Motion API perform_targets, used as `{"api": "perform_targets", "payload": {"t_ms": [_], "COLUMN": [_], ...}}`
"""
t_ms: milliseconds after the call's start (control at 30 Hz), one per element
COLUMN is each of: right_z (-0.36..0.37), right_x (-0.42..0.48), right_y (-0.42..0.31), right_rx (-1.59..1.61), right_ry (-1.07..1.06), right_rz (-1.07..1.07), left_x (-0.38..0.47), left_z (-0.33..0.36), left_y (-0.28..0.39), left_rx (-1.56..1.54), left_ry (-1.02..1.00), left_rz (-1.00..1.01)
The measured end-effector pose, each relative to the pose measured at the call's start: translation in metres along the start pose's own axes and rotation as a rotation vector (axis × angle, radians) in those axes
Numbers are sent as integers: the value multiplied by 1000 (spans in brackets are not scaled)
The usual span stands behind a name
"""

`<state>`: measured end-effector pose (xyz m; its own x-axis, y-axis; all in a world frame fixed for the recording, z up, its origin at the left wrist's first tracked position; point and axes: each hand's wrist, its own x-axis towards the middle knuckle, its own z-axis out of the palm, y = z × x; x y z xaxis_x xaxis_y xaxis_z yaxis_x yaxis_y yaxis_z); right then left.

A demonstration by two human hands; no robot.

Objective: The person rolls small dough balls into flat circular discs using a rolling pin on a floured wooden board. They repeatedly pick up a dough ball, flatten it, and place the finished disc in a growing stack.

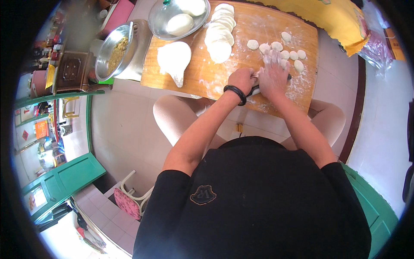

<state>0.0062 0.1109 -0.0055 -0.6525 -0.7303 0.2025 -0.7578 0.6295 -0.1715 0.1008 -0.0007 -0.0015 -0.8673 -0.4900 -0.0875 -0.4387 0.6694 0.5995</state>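
My left hand, wearing a black bracelet at the wrist, has its fingers curled at a small dough piece that is mostly hidden. My right hand, dusted with flour, presses palm down on a rolling pin. The pin's dark tip shows past the right side of that hand. Beyond my right fingers lie several small dough rounds. A row of overlapping flat dough wrappers runs along the middle of the wooden board.
At the board's left lies a floury white pile with a narrow tail. Behind it, a glass bowl holds large dough lumps. A metal bowl of filling stands farther left. Yellow cloth hangs beyond the far right edge.
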Motion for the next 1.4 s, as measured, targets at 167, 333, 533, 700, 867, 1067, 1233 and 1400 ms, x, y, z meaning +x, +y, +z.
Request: {"api": "perform_targets", "payload": {"t_ms": [167,333,533,700,867,1067,1233,1400], "right_z": [-32,-21,2,-29,-38,-29,-31,-28], "right_x": [-72,-57,-12,-80,-103,-86,-88,-86], "right_y": [24,19,5,22,49,49,51,57], "right_rx": [-37,22,-46,-15,69,85,165,236], "right_ry": [-140,-27,-53,-138,-87,-45,-5,-14], "right_rz": [26,-40,34,65,-86,-110,-96,-138], "left_x": [-23,-40,-16,-25,-6,43,36,30], "left_z": [3,9,-4,-8,-45,-104,-84,-29], "left_y": [-25,-2,12,-6,-32,-59,-46,-4], "left_rx": [-403,-146,33,-165,-142,64,120,11], "left_ry": [50,-8,-56,-20,129,356,444,239], "left_rz": [-205,-106,-104,-65,-56,-96,-15,123]}}
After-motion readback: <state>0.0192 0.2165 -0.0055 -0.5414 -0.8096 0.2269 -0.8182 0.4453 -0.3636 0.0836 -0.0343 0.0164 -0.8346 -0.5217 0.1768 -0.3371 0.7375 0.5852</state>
